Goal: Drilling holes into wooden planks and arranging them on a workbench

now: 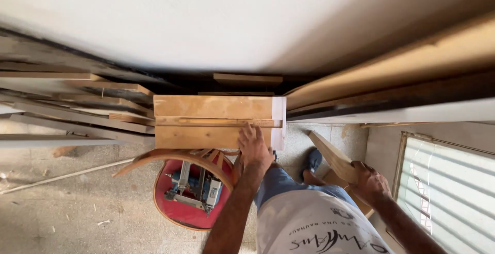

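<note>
In the middle of the frame we see the light-brown wooden box of flat boards with a white edge (pixel 214 122), standing among leaning planks. Our left hand (pixel 254 148) lies flat and spread on its lower right part, gripping nothing. Our right hand (pixel 368 182) is clamped around the short pale wooden plank (pixel 332 157) at lower right. Both pieces look stiff, dry and rough; we judge the box heavier, best held at its two side edges.

Head view, looking down. L hand (pixel 254 148) rests flat on wooden box (pixel 214 122) w/ white end edge; R hand (pixel 369 182) grips a slanted wooden plank (pixel 332 156). Below box: red-seated round chair (pixel 188 202) bearing a power tool (pixel 196 186). Boards (pixel 77 109) lean along wall.
</note>
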